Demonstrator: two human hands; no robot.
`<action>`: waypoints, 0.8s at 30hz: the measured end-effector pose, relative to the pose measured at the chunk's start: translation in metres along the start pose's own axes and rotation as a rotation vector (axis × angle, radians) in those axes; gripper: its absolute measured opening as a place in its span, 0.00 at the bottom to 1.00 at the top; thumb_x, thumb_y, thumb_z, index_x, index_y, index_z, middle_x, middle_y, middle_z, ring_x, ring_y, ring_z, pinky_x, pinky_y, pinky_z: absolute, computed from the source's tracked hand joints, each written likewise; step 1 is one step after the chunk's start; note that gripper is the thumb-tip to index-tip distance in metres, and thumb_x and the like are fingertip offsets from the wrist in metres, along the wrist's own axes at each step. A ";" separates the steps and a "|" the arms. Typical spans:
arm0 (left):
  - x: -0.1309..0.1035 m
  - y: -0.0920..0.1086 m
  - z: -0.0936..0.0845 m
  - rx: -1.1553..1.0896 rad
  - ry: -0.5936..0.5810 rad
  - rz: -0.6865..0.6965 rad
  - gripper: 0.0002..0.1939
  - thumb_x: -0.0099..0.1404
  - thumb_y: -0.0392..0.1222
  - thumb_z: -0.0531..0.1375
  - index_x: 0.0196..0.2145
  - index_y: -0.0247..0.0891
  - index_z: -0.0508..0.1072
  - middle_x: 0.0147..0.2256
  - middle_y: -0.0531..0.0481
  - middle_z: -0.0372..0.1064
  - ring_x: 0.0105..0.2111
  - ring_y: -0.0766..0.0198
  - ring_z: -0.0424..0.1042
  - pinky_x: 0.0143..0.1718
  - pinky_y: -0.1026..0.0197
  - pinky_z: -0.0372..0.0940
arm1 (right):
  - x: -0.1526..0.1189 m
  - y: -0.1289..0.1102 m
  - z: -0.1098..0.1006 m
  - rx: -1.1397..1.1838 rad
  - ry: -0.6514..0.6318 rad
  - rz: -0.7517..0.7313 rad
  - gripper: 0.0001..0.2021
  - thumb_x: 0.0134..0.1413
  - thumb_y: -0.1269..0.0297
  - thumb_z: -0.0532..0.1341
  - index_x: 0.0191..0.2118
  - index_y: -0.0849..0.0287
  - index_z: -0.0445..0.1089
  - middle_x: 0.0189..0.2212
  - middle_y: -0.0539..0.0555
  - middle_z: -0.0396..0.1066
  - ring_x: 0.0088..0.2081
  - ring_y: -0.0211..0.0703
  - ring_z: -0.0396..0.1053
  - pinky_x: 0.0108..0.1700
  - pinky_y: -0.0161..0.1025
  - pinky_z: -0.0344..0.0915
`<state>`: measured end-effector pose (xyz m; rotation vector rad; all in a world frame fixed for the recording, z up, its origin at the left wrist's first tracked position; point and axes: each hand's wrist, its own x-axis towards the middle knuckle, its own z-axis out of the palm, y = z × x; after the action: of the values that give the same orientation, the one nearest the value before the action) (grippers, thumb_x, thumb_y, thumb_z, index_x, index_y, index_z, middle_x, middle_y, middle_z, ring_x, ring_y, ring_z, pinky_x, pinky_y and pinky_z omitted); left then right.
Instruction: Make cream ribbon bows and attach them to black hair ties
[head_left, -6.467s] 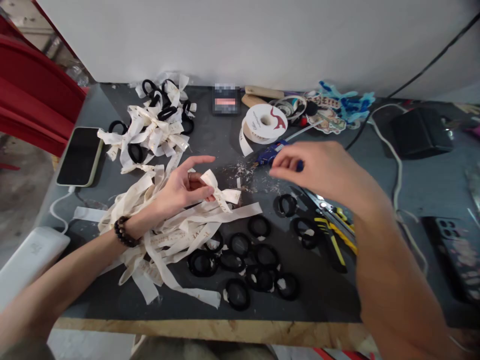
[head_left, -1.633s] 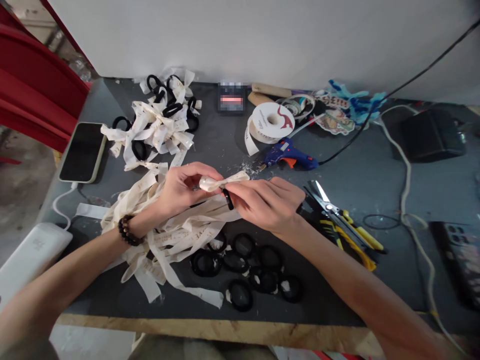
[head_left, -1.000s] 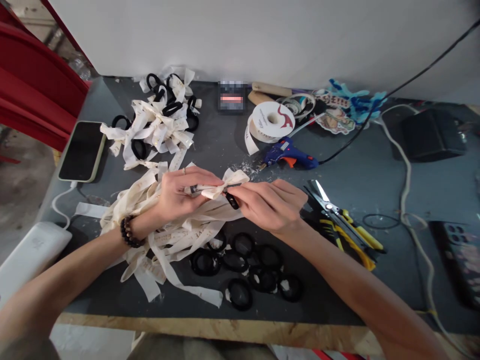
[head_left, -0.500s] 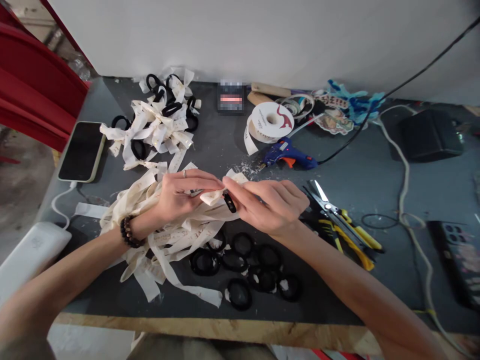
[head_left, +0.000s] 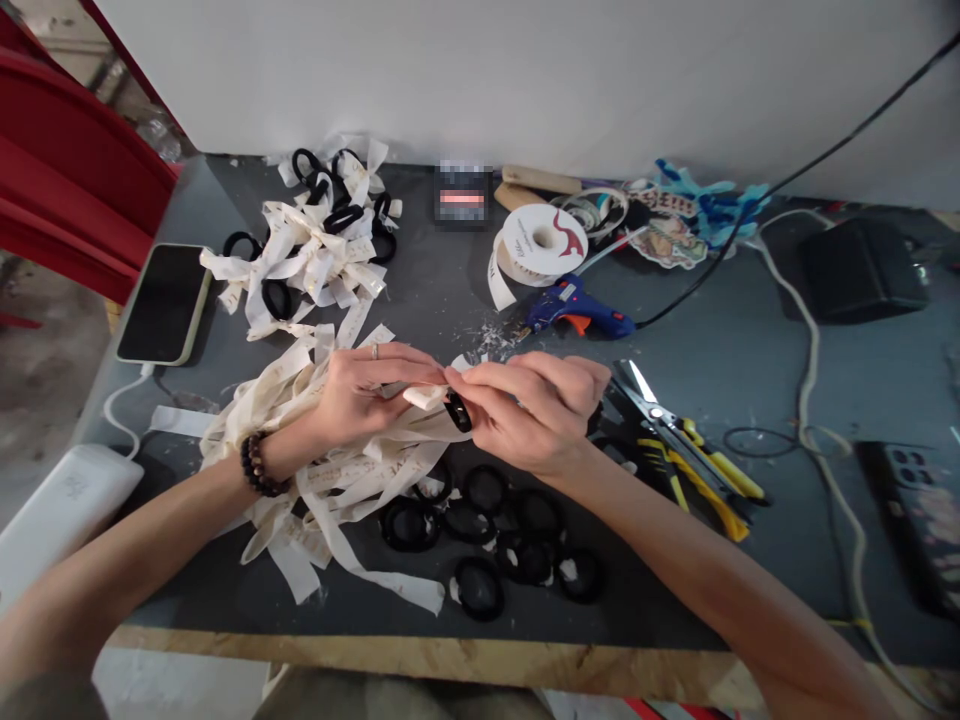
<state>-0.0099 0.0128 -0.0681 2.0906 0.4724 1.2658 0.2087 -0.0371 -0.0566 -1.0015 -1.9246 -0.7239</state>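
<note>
Both pinched closed, my left hand [head_left: 367,395] and right hand [head_left: 531,410] together hold a cream bow [head_left: 424,398] and black hair tie [head_left: 458,412] above loose ribbons [head_left: 334,474] on the surface [head_left: 757,370].

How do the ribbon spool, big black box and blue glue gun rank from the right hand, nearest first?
Right hand, head view:
1. Blue glue gun: just beyond it.
2. Ribbon spool: behind the gun.
3. Big black box: far right.

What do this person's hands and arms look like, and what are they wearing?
Both hands are gloveless. The left hand wears a slim ring, with a dark beaded bracelet around its wrist. No jewellery shows on the right hand. The forearms are uncovered.
</note>
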 end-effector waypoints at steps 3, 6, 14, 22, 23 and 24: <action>0.000 0.001 0.001 0.026 0.024 -0.042 0.07 0.70 0.35 0.68 0.44 0.41 0.85 0.41 0.45 0.85 0.38 0.60 0.85 0.39 0.62 0.80 | 0.003 0.000 0.000 0.070 0.011 0.031 0.06 0.57 0.68 0.74 0.33 0.47 0.82 0.29 0.41 0.82 0.37 0.42 0.70 0.44 0.44 0.60; 0.000 0.002 0.002 0.073 0.055 -0.066 0.07 0.67 0.34 0.70 0.42 0.42 0.85 0.39 0.47 0.85 0.37 0.61 0.85 0.38 0.63 0.79 | 0.004 0.003 0.000 0.111 -0.026 0.048 0.06 0.60 0.67 0.72 0.37 0.45 0.83 0.31 0.43 0.83 0.39 0.43 0.70 0.45 0.45 0.61; -0.001 -0.001 0.001 0.044 0.025 -0.077 0.10 0.67 0.31 0.70 0.43 0.42 0.84 0.40 0.48 0.85 0.39 0.62 0.85 0.41 0.64 0.79 | 0.004 0.008 0.003 0.126 -0.006 0.038 0.05 0.63 0.63 0.70 0.43 0.46 0.84 0.34 0.45 0.84 0.39 0.45 0.71 0.46 0.45 0.63; 0.002 0.002 0.002 0.046 0.037 -0.106 0.07 0.66 0.32 0.72 0.41 0.41 0.84 0.38 0.48 0.85 0.39 0.62 0.84 0.41 0.63 0.78 | 0.004 0.005 0.001 0.106 -0.014 0.016 0.07 0.60 0.69 0.71 0.38 0.46 0.83 0.31 0.42 0.84 0.37 0.41 0.72 0.46 0.43 0.60; 0.002 0.002 0.002 0.047 0.038 -0.136 0.06 0.66 0.34 0.72 0.41 0.41 0.84 0.38 0.47 0.85 0.39 0.61 0.84 0.41 0.62 0.78 | 0.003 0.005 0.001 0.098 -0.025 0.013 0.07 0.61 0.68 0.71 0.38 0.46 0.83 0.31 0.43 0.84 0.37 0.41 0.72 0.46 0.43 0.60; 0.002 0.002 0.001 0.043 0.037 -0.166 0.06 0.65 0.35 0.73 0.40 0.41 0.83 0.38 0.47 0.85 0.39 0.61 0.84 0.42 0.62 0.77 | 0.003 0.004 0.001 0.091 -0.030 0.006 0.06 0.61 0.68 0.71 0.38 0.46 0.83 0.31 0.43 0.84 0.37 0.41 0.72 0.46 0.43 0.59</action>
<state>-0.0081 0.0119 -0.0657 2.0204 0.6808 1.2091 0.2110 -0.0332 -0.0539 -0.9670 -1.9616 -0.6155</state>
